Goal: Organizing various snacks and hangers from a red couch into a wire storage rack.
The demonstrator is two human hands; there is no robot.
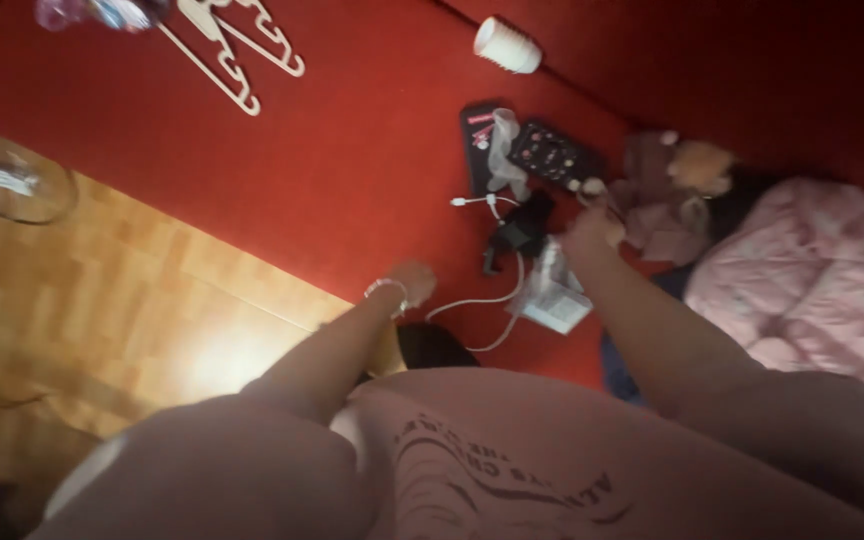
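The view is blurred. My left hand [413,281], a thin bracelet at its wrist, rests on the red surface [352,150] with fingers curled; nothing shows in it. My right hand [592,231] reaches into a small pile of things and looks closed, but blur hides whether it grips anything. Just beside it lie a black remote [553,155], a small black object [522,233] and a white box-like pack [555,300]. A white cable [480,301] loops between my two hands. A second dark remote [478,140] lies a little farther off, under a crumpled clear wrapper.
White plastic hangers [237,55] lie at the far left of the red surface, a white ribbed cup [507,45] at the top. A pink quilt [812,270] and soft brown-pink cloth [672,190] fill the right. Wooden floor [132,300] with a clear plastic piece [12,180] is at left.
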